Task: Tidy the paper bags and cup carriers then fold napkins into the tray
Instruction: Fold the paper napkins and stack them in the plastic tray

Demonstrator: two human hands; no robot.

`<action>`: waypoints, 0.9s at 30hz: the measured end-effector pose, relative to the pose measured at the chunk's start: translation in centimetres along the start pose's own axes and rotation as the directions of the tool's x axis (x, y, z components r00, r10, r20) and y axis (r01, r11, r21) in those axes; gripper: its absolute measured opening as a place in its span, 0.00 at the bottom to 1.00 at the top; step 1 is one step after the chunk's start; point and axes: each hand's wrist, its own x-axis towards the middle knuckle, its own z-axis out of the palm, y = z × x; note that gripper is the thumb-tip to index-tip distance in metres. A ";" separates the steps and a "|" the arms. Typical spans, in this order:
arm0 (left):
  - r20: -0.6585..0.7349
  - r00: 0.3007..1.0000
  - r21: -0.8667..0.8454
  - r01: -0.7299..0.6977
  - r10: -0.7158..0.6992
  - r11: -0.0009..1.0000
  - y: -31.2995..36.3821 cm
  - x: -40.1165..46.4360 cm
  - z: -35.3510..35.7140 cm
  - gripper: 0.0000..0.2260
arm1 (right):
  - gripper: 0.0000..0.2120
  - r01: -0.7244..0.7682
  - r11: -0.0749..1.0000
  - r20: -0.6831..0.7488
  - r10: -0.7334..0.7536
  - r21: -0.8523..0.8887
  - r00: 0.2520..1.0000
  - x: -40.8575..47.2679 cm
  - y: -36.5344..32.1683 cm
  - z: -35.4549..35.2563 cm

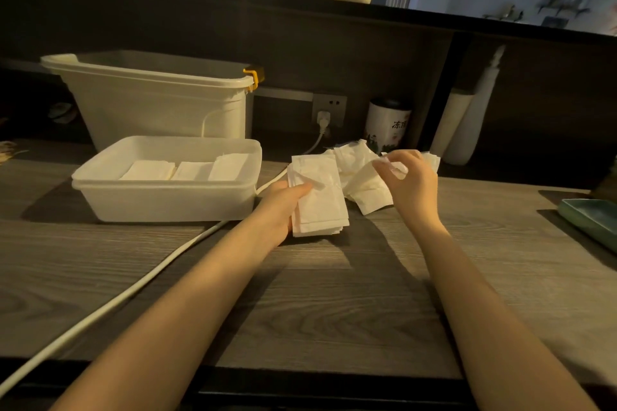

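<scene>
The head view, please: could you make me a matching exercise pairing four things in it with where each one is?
Things:
1. folded stack
2. loose napkin
3. tray
4. green dish

Places:
A. at the table's right edge
B. pinched by the right hand
C. left of both hands, with folded napkins inside
D. gripped by the left hand

Pairs: 1-D, 2-B, 3-C, 4-A
</scene>
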 end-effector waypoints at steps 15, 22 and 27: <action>0.202 0.978 0.091 0.026 -0.044 0.995 0.1 -1.1 -0.1 0.13 | 0.05 -0.366 0.817 0.555 0.068 0.446 0.829 -0.9 -4.8 -2.1; 0.289 0.957 0.231 -0.051 -0.019 0.972 -0.4 -1.6 0.7 0.05 | 0.09 0.019 0.989 0.354 -0.070 0.146 0.933 -1.2 -5.2 -0.9; 0.321 0.946 0.188 -0.017 -0.045 0.982 -0.2 -1.4 0.6 0.13 | 0.11 0.113 0.993 0.338 -0.101 -0.018 0.936 -1.4 -4.5 0.0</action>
